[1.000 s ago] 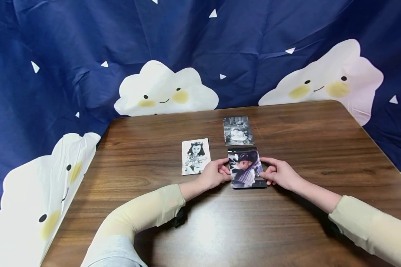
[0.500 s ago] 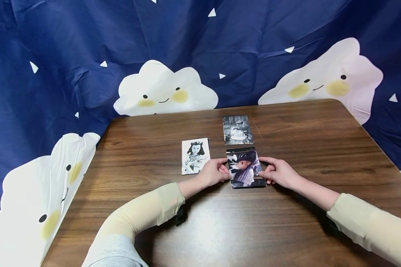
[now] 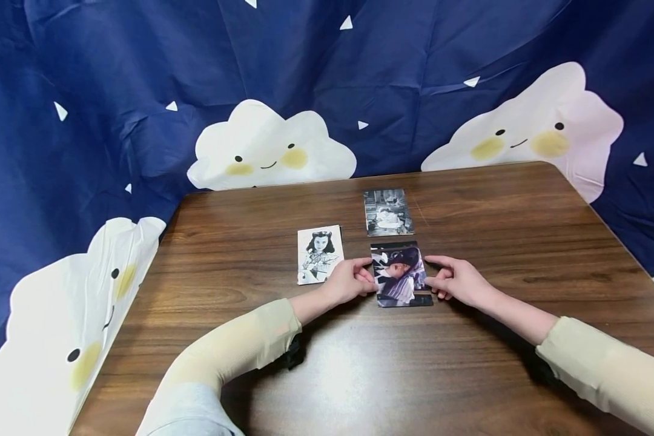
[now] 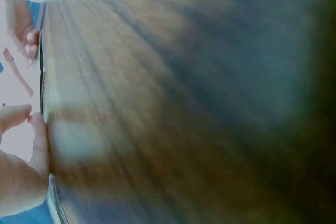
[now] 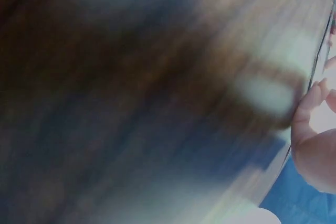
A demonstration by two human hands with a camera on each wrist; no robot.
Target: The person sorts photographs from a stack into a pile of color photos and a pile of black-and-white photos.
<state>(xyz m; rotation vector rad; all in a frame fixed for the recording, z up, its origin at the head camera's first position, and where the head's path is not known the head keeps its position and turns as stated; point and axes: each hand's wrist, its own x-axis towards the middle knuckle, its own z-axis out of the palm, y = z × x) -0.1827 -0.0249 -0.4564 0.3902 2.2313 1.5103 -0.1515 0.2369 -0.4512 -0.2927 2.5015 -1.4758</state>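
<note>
A stack of photo cards (image 3: 398, 274) lies on the wooden table between my hands in the head view. Its top card is a dark, purple-toned colour picture, and a lower card juts out at the near right corner. My left hand (image 3: 349, 281) is at the left edge, index fingertip and thumb right at the side. My right hand (image 3: 458, 281) faces it, index finger and thumb spread apart close to the right edge. In the left wrist view, thumb and index finger (image 4: 39, 140) show beside the tabletop; the right wrist view is blurred, with curved fingers (image 5: 307, 114) at its edge.
A black-and-white photo card (image 3: 320, 254) lies left of the stack, partly overlapped by my left hand. Another black-and-white photo card (image 3: 389, 212) sits just beyond the stack. A blue cloud-print curtain (image 3: 403, 91) hangs behind the brown table (image 3: 240, 242).
The right fingers have eased slightly outward from the stack's right edge. The stack's cards have shifted slightly, baring a lower corner. The left hand stays at the left edge.
</note>
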